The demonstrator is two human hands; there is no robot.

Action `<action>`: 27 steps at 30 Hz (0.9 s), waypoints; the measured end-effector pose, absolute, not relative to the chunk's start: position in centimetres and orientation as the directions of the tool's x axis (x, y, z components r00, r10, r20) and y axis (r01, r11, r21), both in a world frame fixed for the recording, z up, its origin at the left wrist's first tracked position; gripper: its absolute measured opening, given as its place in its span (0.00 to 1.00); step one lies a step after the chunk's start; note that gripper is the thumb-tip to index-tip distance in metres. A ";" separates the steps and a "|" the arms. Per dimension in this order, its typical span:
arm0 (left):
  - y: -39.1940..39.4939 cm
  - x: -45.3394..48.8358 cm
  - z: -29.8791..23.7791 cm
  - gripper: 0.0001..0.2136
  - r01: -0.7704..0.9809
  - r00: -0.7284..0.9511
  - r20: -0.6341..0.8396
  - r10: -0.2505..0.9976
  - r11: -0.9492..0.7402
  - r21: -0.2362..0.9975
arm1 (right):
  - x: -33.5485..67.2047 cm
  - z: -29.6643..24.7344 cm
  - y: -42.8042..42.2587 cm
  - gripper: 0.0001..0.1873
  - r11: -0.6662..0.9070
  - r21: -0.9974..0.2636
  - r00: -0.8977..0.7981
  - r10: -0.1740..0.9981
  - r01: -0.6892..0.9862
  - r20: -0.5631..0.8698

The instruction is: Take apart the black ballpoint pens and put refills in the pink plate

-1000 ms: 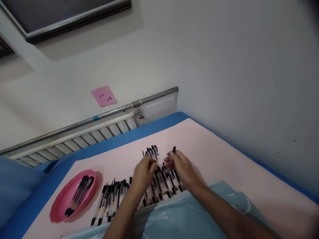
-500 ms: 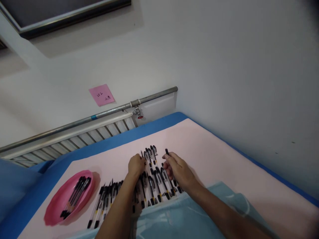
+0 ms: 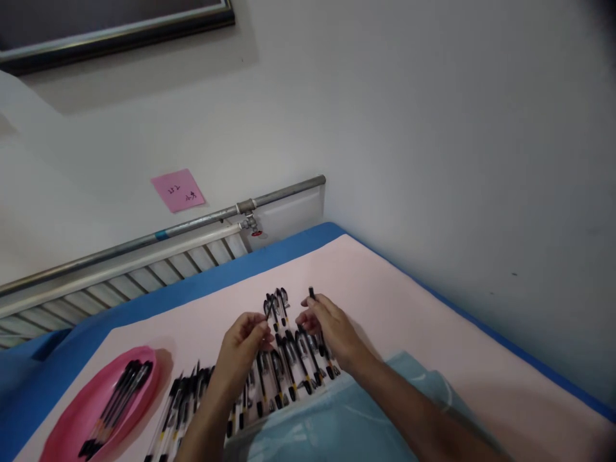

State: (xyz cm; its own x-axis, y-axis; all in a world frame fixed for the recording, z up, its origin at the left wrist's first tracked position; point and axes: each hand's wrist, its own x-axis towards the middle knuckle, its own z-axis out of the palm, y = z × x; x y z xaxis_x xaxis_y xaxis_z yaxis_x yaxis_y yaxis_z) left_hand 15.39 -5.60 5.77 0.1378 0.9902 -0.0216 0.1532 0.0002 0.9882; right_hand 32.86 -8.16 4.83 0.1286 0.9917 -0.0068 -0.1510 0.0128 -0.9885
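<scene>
My left hand (image 3: 242, 346) pinches a slim dark pen part (image 3: 269, 309) between thumb and fingertips, its pointed end upward; the rest is hidden. My right hand (image 3: 333, 327) is closed around a pen, whose black end (image 3: 311, 292) sticks up above the fingers. Between and beyond the hands lie a few clear pens with black caps (image 3: 282, 303). Nearer my body runs a row of similar pens (image 3: 291, 366), with small loose pieces at their lower ends. Left of my left forearm, more pens (image 3: 179, 401) lie bunched, partly covered by the arm.
A pink oval dish (image 3: 65, 420) at the left holds several black-ended pens (image 3: 118, 404). Pink sheeting (image 3: 409, 333) covers the blue table (image 3: 289, 242). A radiator (image 3: 158, 273), a pipe (image 3: 202, 221) and a wall (image 3: 433, 160) border it. Light blue plastic (image 3: 308, 423) lies along the near edge.
My left hand has drawn back from the small pen group and turned, lifting the slim dark part into view. The right hand keeps its pen. The view has shifted slightly to the right.
</scene>
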 end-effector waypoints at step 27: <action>-6.7 14.0 4.8 0.05 -0.629 0.096 -0.201 0.975 0.216 0.747 | 30.3 3.9 -10.1 0.13 0.339 -0.818 -0.376 0.912 0.465 0.164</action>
State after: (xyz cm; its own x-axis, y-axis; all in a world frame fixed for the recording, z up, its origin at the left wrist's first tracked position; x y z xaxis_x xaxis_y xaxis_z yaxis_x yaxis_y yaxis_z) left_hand 13.99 -6.69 4.78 0.0958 0.9749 -0.2009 -0.6289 0.2158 0.7470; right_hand 30.35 -10.14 3.91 -0.3763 0.9119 0.1637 0.4649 0.3387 -0.8180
